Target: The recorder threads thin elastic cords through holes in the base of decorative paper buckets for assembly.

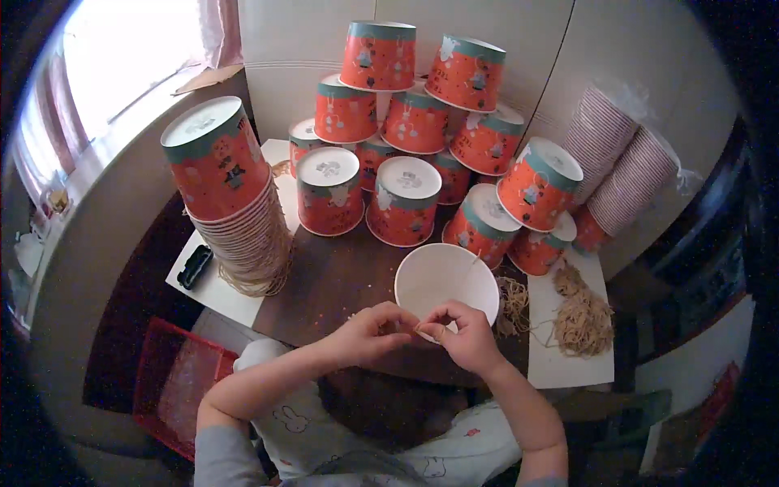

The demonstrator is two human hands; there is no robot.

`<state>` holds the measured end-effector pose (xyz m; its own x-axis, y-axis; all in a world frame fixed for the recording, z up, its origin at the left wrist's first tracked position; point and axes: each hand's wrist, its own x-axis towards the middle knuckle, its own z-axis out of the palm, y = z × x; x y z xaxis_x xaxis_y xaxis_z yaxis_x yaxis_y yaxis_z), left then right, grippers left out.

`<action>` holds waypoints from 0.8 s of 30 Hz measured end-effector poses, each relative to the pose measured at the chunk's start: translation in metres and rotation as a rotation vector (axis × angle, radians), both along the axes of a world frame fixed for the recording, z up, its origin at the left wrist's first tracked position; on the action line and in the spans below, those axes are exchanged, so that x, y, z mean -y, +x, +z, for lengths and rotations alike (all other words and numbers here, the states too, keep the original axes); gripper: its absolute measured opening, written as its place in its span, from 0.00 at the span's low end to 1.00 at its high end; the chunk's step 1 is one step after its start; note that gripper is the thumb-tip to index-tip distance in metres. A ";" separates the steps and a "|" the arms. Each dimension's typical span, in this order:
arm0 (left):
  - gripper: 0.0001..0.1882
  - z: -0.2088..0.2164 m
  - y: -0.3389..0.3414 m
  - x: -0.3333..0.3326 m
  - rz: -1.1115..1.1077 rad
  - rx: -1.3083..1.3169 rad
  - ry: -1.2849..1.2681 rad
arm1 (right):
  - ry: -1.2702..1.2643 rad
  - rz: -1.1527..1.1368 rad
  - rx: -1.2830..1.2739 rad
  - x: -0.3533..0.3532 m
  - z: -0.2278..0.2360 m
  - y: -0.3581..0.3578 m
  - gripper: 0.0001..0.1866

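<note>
Bucket stack (217,174) towers left; left hand (380,329) curls its fingers at the near rim of the open white-lined bucket (446,280); right hand (467,336) meets it, fingers bent, any grip impossible to tell; twine (581,321) lies right.

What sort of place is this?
Probably a room at home, doubling as a workspace: a bright window with pale pink fabric curtains, and upturned, round, red-and-green paper buckets on a brown table.
</note>
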<state>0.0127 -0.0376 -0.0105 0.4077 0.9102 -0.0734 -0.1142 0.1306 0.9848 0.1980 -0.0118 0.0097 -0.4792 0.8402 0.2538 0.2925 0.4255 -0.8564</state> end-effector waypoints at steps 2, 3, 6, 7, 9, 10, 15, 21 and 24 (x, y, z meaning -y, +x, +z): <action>0.07 -0.012 -0.001 -0.002 0.018 -0.147 0.308 | -0.077 0.017 -0.043 0.001 0.001 -0.001 0.07; 0.07 -0.016 -0.002 -0.003 0.056 -0.204 0.391 | -0.082 0.023 -0.036 0.001 0.003 -0.002 0.07; 0.07 -0.010 -0.001 -0.002 0.115 -0.298 0.427 | -0.122 0.017 -0.025 0.002 0.003 -0.002 0.07; 0.07 -0.005 0.000 -0.002 0.135 -0.335 0.383 | -0.157 0.004 -0.021 0.002 0.003 -0.001 0.07; 0.06 0.006 0.002 0.001 0.115 -0.169 0.251 | -0.164 -0.014 0.008 0.000 0.002 0.001 0.07; 0.06 0.009 0.001 0.002 0.101 -0.008 0.115 | -0.174 -0.025 0.035 0.000 0.002 0.001 0.06; 0.03 0.005 -0.003 -0.002 0.075 0.233 0.061 | -0.144 -0.034 0.103 0.000 0.000 0.000 0.07; 0.04 -0.008 -0.016 -0.011 0.024 0.373 -0.015 | -0.131 -0.064 0.134 -0.001 0.001 0.001 0.07; 0.05 0.002 -0.012 -0.008 0.031 0.262 0.001 | -0.165 -0.063 0.115 -0.002 0.001 0.001 0.07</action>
<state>0.0006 -0.0297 -0.0086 0.3842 0.9227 0.0319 -0.3693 0.1219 0.9213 0.1994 -0.0101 0.0110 -0.4419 0.8952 0.0571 0.4137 0.2599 -0.8726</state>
